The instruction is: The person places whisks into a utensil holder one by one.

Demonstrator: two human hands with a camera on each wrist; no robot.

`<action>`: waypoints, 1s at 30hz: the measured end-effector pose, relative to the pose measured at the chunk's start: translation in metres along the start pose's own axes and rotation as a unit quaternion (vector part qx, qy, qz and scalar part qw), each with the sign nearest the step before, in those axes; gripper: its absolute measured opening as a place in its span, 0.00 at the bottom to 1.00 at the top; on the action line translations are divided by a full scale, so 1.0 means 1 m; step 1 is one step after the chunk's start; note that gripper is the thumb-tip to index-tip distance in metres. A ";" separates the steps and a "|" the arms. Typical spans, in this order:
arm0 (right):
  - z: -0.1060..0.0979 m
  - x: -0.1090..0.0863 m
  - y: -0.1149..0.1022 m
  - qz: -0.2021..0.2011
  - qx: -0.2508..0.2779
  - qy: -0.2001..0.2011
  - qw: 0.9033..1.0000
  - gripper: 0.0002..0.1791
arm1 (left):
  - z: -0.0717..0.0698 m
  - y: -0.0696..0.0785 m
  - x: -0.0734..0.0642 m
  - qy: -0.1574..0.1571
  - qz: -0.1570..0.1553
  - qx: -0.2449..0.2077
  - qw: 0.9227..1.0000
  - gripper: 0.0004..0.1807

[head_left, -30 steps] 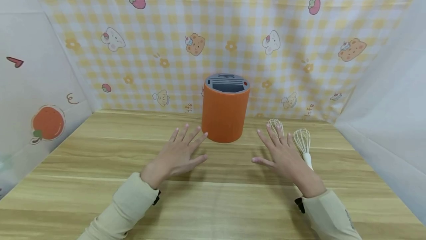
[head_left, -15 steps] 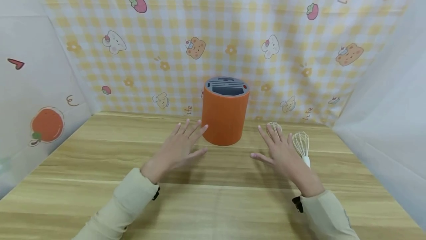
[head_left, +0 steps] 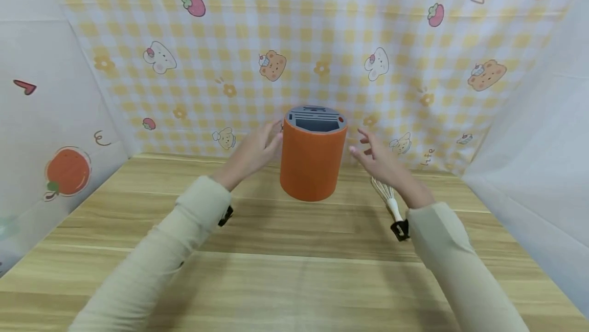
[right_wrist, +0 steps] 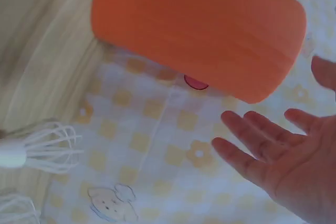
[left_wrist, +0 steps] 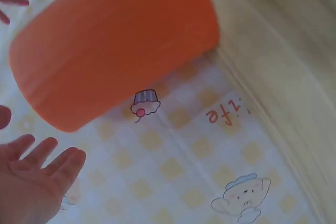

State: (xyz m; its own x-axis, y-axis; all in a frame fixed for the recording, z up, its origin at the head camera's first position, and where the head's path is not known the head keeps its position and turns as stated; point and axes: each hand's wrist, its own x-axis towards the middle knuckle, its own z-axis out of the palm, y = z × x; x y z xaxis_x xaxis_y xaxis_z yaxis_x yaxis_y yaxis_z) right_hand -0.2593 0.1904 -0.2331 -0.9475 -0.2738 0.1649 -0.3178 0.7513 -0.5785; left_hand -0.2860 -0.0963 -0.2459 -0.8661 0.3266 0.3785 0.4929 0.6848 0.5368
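Observation:
An orange knife block (head_left: 313,166) with a grey slotted top stands upright toward the back of the wooden table. My left hand (head_left: 253,154) is raised at its left side, thumb and fingers near the upper wall. On the other side my right hand (head_left: 378,160) hovers a little way off, fingers slightly bent and holding nothing. In the left wrist view the left hand (left_wrist: 34,182) shows loose, spread fingers by the block's top end. The right wrist view has the right hand (right_wrist: 294,166) palm toward the block, with a gap between.
A white-handled whisk (head_left: 391,203) lies under my right forearm. The right wrist view shows it beside a second whisk (right_wrist: 18,208), which the arm hides from the head camera. Behind the table (head_left: 294,281) hangs a yellow checked cloth (head_left: 207,40).
Both hands have risen from low over the table in front and moved forward to the two sides of the knife block, turning from palms down to palms facing inward. The block has not moved.

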 end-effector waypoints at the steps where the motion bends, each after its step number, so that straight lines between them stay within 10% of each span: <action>1: -0.001 0.007 -0.001 0.008 0.014 0.006 1.000 0.37 | -0.001 0.001 0.008 0.007 -0.016 -0.023 1.000 0.29; 10: 0.003 0.057 -0.008 0.105 0.214 0.038 0.970 0.33 | 0.011 0.005 0.059 0.009 -0.172 -0.181 0.968 0.31; 30: 0.018 0.071 -0.006 0.118 0.308 0.053 0.943 0.29 | 0.036 0.006 0.066 0.061 -0.169 -0.169 0.969 0.27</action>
State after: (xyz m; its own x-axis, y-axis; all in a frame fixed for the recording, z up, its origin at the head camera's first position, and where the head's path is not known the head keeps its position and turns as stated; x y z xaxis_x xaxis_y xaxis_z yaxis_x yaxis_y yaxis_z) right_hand -0.3243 0.1558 -0.2322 -0.9978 -0.0576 0.0334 -0.0485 0.2839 -0.9576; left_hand -0.3434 -0.0472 -0.2451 -0.9766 0.0263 0.2132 0.1995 0.4799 0.8544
